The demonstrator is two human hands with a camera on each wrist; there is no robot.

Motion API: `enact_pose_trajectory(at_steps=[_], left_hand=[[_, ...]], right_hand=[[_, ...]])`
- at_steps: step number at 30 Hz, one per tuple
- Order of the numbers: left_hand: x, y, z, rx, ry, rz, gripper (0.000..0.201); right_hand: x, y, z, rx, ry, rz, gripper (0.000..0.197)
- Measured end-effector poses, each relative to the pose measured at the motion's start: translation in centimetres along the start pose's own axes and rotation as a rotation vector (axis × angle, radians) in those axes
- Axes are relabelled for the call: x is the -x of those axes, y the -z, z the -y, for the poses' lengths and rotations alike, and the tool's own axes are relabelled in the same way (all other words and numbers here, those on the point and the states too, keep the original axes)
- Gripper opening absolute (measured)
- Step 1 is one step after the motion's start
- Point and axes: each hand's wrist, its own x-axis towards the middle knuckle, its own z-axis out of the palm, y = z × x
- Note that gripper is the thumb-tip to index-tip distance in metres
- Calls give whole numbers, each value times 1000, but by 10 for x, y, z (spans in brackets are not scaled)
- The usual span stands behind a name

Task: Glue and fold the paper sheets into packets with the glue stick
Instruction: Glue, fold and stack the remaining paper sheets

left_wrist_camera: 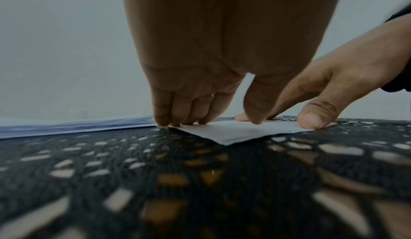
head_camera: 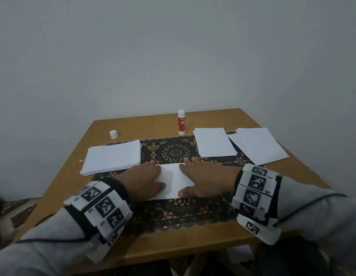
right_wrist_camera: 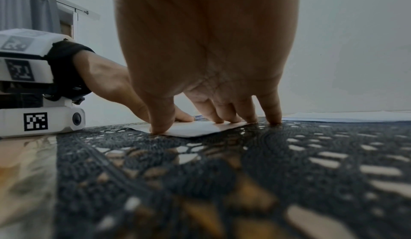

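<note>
Two hands are pressing one folded sheet [head_camera: 174, 181] flat on the black lace mat [head_camera: 173, 150] in the head view. Left hand [head_camera: 145, 179] is lying on its left end, right hand [head_camera: 205, 179] on its right end, fingers stretched out and fairly close together, gripping nothing. Sheet's long axis is running left to right across the desk [head_camera: 193, 246], slightly skewed. Glue stick [head_camera: 181, 122] is standing upright at the far edge, uncapped I judge, since a white cap [head_camera: 113, 134] is sitting well apart to its left. Thick stack [head_camera: 112, 159] is lying at left, two thinner piles [head_camera: 214, 142] at right.

Left wrist view: left fingers [left_wrist_camera: 177, 114] are bearing tip-down on the sheet's far edge; near corner is pointing toward the camera. Right thumb is pinning the other end.

Right wrist view: right fingers [right_wrist_camera: 224, 114] are pressing straight down on the sheet, little finger landing on the mat just beside it.

Judgement: the fold is being creased and the glued seam set. Next move is likely calling for an even rub along the crease, then lifting both hands cleanly so the packet is not dragging, and shifting it to a pile. Which pile is for finished packets, I cannot tell.
</note>
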Motion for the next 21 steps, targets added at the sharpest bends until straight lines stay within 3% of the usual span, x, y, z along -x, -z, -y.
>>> enact_pose_trajectory(at_steps=[5,10,17,21], left_hand=[[5,2,-5,72,-103,58,64],[1,0,0,29,-27,52,67],[3,1,-4,76,-102,58,64],[-2,-2,0,15,-23,58,67]], right_hand=[[-2,-1,0,7,1,-6,87],[-4,-3,3,28,-16,0,86],[-5,-5,2,29,-7,-18,85],[-5,-5,2,26,-11,-18,85]])
